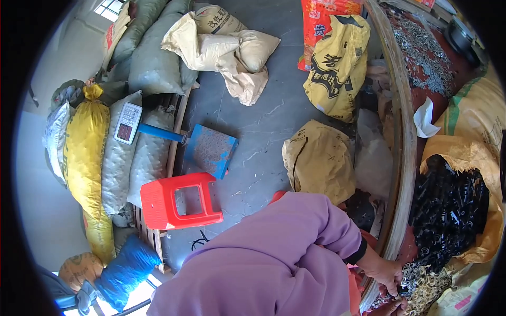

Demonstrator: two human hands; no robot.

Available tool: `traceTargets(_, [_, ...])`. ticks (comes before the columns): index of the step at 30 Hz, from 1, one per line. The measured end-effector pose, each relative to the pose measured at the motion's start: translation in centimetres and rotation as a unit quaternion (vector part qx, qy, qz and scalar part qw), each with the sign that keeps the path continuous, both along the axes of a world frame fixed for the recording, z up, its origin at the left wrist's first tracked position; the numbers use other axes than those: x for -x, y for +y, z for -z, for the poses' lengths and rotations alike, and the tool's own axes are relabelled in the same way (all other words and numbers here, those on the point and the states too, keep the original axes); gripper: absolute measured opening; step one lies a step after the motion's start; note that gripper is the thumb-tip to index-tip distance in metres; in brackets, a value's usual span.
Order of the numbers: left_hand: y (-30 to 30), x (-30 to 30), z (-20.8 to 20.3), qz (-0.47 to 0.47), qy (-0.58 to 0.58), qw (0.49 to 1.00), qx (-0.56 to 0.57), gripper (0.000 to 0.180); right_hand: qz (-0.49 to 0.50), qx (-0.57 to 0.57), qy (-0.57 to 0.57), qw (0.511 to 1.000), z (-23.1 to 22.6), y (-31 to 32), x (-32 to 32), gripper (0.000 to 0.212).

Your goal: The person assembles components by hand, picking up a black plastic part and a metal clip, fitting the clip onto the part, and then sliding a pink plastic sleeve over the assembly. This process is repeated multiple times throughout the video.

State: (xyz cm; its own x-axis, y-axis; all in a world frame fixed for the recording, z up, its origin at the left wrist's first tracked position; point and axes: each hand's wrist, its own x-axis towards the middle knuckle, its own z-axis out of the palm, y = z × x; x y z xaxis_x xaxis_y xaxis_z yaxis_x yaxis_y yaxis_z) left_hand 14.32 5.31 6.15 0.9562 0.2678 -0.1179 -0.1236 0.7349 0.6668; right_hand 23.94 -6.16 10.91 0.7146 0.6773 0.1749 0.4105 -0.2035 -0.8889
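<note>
My left hand (pixel 383 272) reaches past the wooden edge at the lower right, out of a purple sleeve with a dark cuff. Its fingers pinch a small dark part (pixel 402 290). Just below, my right hand (pixel 394 307) shows only in part at the lower rim, fingertips bent close to the same spot; what they hold is too small to tell. Beside the hands lies a heap of small gold-coloured metal rings (pixel 429 288). Beyond it, many black plastic clips (pixel 448 205) spill from an orange woven sack (pixel 487 216).
Silvery metal pieces (pixel 424 52) cover the table's far part, behind its wooden rim (pixel 403 158). A red stool (pixel 182 201) and a blue platform scale (pixel 211 150) stand on the floor. Full sacks (pixel 87 158) line the left wall; a brown bag (pixel 319 160) sits near the table.
</note>
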Motion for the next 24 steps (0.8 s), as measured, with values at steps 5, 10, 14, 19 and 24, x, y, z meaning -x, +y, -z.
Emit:
traceTargets(5, [1.0,-1.1,0.9,-0.007,0.037,0.991,-0.131,0.017,-0.004,-0.019,-0.036,0.999,0.6,0.6,0.5,0.020])
traceTargets(10, [3.7,-3.6,1.9,-0.123,-0.017,0.850,-0.512,0.030,0.051,0.032,-0.111,0.992,2.4,-0.1,0.0,0.022])
traceTargets(14, [5.2,-4.7,4.3,-0.140,-0.049,0.822,-0.549,0.032,0.051,0.033,-0.070,0.996,6.2,1.2,-0.3,0.024])
traceTargets(19, [5.5,-5.2,4.5,-0.154,-0.052,0.818,-0.551,0.033,0.035,0.021,-0.031,0.999,7.8,2.7,-0.1,0.025])
traceTargets(24, [6.3,-4.5,3.8,-0.116,-0.054,0.828,-0.546,0.039,0.018,0.009,0.005,1.000,9.1,4.3,0.1,0.026])
